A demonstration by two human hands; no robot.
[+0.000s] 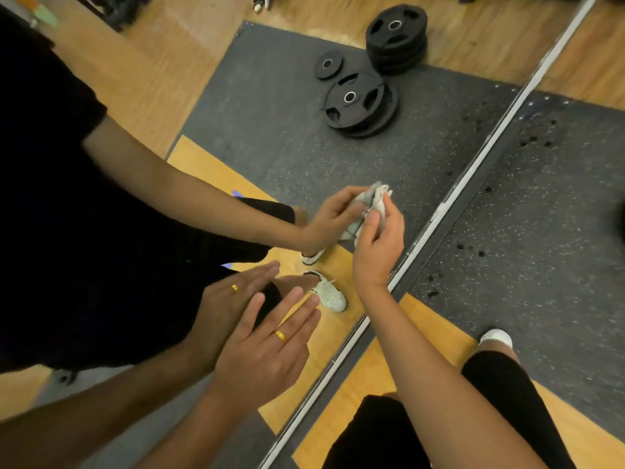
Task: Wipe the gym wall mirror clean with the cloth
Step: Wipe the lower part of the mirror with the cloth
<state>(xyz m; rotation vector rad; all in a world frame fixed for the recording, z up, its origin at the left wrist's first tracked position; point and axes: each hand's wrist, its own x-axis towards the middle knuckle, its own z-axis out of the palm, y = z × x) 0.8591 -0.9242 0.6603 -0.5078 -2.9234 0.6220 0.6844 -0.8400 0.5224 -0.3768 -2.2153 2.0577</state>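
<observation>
- The right hand [378, 242] pinches a bunched pale cloth [370, 206] between thumb and curled fingers. It holds the wad against the mirror [270, 113] low down, near the frame strip [449, 201] at the bottom of the glass.
- The left hand [267, 346] is spread, with straight fingers and a gold ring. Its fingertips appear to meet their own reflection, so it looks to be resting flat on the glass beside the cloth hand.
- The cloth is in the right hand at the glass, where it meets its mirrored twin, so wiping seems to be under way on this lower band.
- Risk: the bare left palm on the glass would likely leave fresh fingerprints or a smear, which would then need wiping too.
- Risk: crumpled this tightly, the cloth offers only a small contact patch, so strokes may leave streaks or missed strips between passes.
- Risk: this close to the frame strip, the wad could catch on the edge and slip from the pinch, or push grime into the seam.
- Further out, stacked black weight plates [358, 104] show as a reflection. The speckled rubber mat [548, 238] and a white shoe [495, 336] lie on the real floor.
</observation>
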